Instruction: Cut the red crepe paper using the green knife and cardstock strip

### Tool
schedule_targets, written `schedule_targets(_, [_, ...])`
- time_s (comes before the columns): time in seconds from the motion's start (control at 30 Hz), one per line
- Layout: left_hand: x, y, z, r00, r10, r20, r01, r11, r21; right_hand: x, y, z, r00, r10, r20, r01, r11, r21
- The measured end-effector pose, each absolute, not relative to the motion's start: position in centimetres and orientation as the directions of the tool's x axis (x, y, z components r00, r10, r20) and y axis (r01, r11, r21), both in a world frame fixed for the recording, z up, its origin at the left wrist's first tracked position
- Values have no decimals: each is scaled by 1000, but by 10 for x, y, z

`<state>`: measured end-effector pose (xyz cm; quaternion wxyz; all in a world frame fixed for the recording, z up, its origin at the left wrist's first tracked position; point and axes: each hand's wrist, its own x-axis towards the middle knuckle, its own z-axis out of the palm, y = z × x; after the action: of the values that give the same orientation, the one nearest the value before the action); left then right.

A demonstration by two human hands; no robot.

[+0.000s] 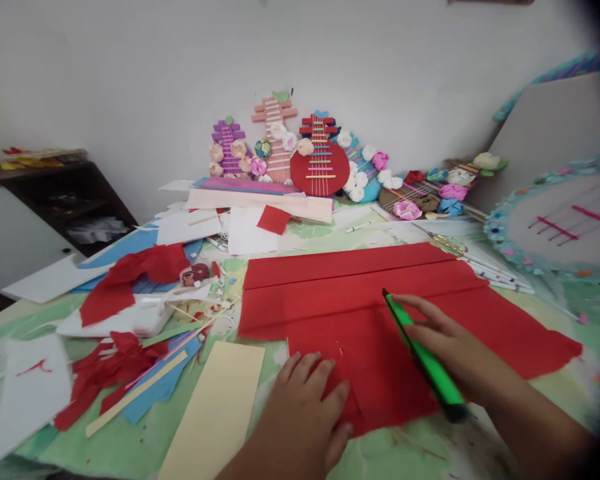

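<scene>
Right hand (447, 343), grip closed round one green-and-black tool (429, 360), long axis diagonal, tip forward-left; left hand (305, 417) spread flat on red paper (350, 290).

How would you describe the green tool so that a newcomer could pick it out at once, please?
Start at the large red material across the table. Over it, the right hand grips a slim, slanting tool. Its bright green body with black ends sets it apart from the flat red around it.

A red lute-shaped craft (301, 172) is standing at twelve o'clock, scissors (444, 241) are lying at three, a cabinet (87, 185) at nine.
</scene>
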<state>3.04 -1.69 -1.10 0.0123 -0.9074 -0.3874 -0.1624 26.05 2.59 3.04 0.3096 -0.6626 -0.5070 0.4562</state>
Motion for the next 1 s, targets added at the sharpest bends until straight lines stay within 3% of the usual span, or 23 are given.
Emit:
schedule_targets(0.07, [31, -18, -9, 645, 714, 271, 712, -691, 125, 265, 21, 42, 9, 929, -370, -28, -370, -929])
schedule_targets(0.17, [32, -18, -7, 636, 741, 218, 726, -669, 157, 265, 9, 54, -144, 911, -385, -410, -409, -815])
schedule_targets(0.3, [32, -20, -7, 639, 747, 186, 726, -665, 174, 252, -5, 56, -305, 893, -330, -522, -447, -727])
schedule_targets(0.43, [32, -21, -5, 643, 753, 141, 730, -658, 184, 241, -9, 42, -183, 970, -160, -616, -240, -750])
schedule_targets(0.53, [32, -21, -3, 644, 756, 112, 734, -653, 186, 239, -6, 30, 56, 998, -33, -545, 3, -839])
schedule_targets(0.6, [33, -21, -2, 644, 758, 102, 737, -651, 183, 241, -5, 25, 229, 973, 30, -360, 113, -926])
schedule_targets(0.67, [33, -22, -2, 643, 758, 107, 737, -651, 179, 243, -7, 22, 402, 910, 98, -32, 121, -992])
schedule_targets(0.77, [34, -23, -3, 645, 754, 128, 735, -657, 166, 243, -11, 22, 524, 829, 197, 364, -9, -931])
schedule_targets(0.87, [34, -25, -5, 646, 748, 153, 732, -664, 152, 234, -13, 28, 486, 865, 124, 341, -57, -938])
schedule_targets(1.0, [33, -24, -8, 653, 736, 178, 727, -675, 129, 219, -11, 33, 366, 911, -188, 48, -220, -974])
